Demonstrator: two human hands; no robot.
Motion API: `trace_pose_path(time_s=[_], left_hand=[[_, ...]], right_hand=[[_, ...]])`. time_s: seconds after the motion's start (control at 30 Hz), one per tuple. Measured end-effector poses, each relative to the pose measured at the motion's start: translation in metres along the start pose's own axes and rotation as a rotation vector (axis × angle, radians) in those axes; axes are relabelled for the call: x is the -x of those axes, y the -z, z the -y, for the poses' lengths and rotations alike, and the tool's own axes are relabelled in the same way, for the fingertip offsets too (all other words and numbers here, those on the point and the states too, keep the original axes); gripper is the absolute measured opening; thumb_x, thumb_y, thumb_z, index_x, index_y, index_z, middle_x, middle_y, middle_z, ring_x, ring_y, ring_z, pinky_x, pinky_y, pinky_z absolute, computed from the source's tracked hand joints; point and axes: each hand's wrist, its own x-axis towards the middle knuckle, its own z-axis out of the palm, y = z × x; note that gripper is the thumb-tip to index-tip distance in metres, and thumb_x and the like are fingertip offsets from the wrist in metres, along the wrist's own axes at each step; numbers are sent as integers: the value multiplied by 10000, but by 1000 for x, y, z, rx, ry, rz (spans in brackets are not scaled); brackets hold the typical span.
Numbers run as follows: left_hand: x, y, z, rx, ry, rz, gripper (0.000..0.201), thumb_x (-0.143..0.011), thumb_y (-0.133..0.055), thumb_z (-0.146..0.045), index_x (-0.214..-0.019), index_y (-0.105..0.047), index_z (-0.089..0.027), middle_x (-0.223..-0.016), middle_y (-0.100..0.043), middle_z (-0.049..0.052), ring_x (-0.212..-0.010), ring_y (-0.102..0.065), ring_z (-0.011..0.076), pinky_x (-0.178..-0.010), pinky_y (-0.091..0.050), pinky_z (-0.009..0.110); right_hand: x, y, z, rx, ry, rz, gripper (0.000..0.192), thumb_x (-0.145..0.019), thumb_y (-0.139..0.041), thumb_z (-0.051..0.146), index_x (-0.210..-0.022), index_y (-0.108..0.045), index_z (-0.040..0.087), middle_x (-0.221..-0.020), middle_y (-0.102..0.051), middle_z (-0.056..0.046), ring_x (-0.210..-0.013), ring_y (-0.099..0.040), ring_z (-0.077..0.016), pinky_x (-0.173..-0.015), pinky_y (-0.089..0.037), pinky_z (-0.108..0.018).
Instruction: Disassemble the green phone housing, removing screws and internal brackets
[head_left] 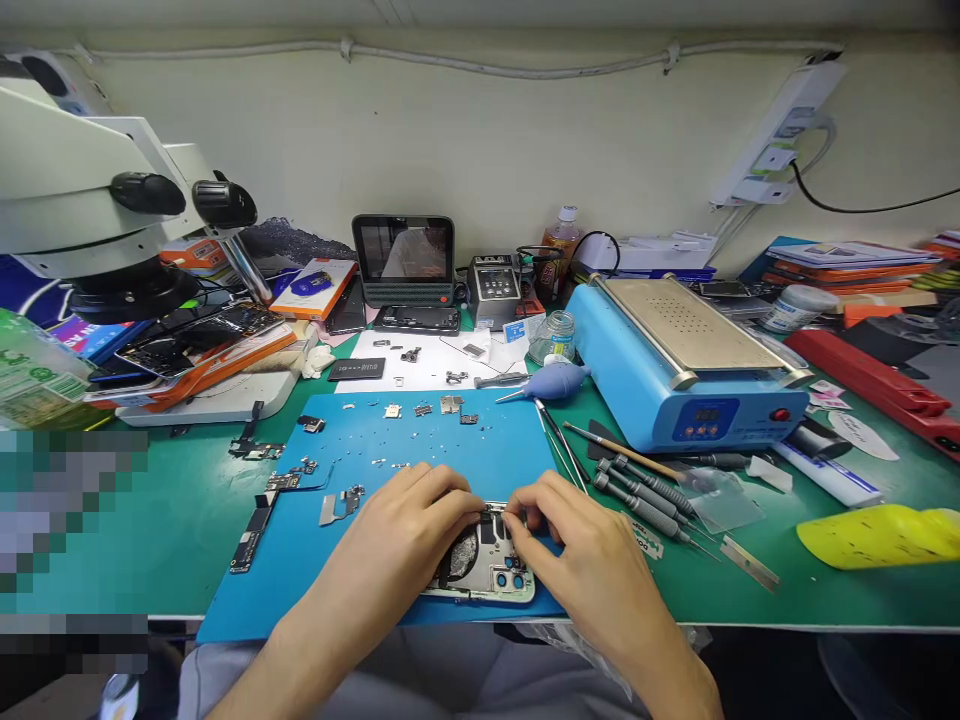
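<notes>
Head view: left hand point(420, 510) and right hand point(570, 535) each pinch fingertips closed on the opened phone point(487, 570).

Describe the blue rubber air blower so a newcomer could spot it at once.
Find the blue heating machine at the right of the bench. Just left of its base, above the blue mat, lies the air blower: a pale blue bulb with a thin nozzle pointing left, unlike the slim grey screwdrivers nearby.

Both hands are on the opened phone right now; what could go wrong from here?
Tiny screws and brackets lie loose on the blue mat just beyond the left hand; a sweep of the wrist could scatter them. Both hands' fingertips crowd the opened phone, where the right hand might strain small parts. The screwdrivers beside it could roll if nudged.
</notes>
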Motion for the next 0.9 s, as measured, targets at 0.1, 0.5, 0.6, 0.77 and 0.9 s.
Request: trace_pose_path(time_s=[0.1, 0.5, 0.6, 0.77, 0.9], left_hand=[[3, 1, 2, 8, -19, 3, 270, -1121, -539, -113, -1296, -674, -267, -1185, -711, 27, -995, -635, 241, -848, -514, 398], [0, -2, 0, 52, 45, -25, 224, -1122, -545, -123, -1255, -678, -244, -1156, -712, 33, -1003, -642, 245, -878, -519, 412], [-3, 2, -6, 29, 46, -6, 184, -1127, -555, -161, -1234, -681, -240, -1155, -714, 33, -993, -642, 253, -862, -510, 425], [-13, 4, -14, -10, 55, 17, 145, -1126, -581, -220, -1157, -722, -232, -1097, -734, 31, -945, -650, 254, -834, -505, 432], [-21, 4, -15, -21, 96, 22, 124, -1101, -624, -194, -1079, -744, -217, -1028, -744, 30, -931, -664, 257, -799, -526, 413]], right_hand=[[1, 1, 1, -8, -4, -2, 107, -988, -739, 183, -947, -675, 259, -869, -685, 46, -723, -668, -117, -617, -427, -249], [2, -5, 2, 57, 2, -42, 109, -1003, -690, 203, -909, -663, 250, -843, -690, 33, -694, -659, -127, -592, -391, -272], [2, -5, 3, 75, 3, -52, 116, -998, -681, 202, -894, -654, 247, -824, -678, 37, -647, -625, -119, -566, -360, -280], [0, -4, 4, 94, 11, -57, 125, -990, -670, 185, -883, -642, 244, -801, -658, 40, -624, -595, -118, -558, -335, -287], [0, -4, 6, 98, 8, -51, 131, -989, -653, 161, -888, -643, 243, -804, -654, 37, -625, -591, -121, -562, -334, -294]])
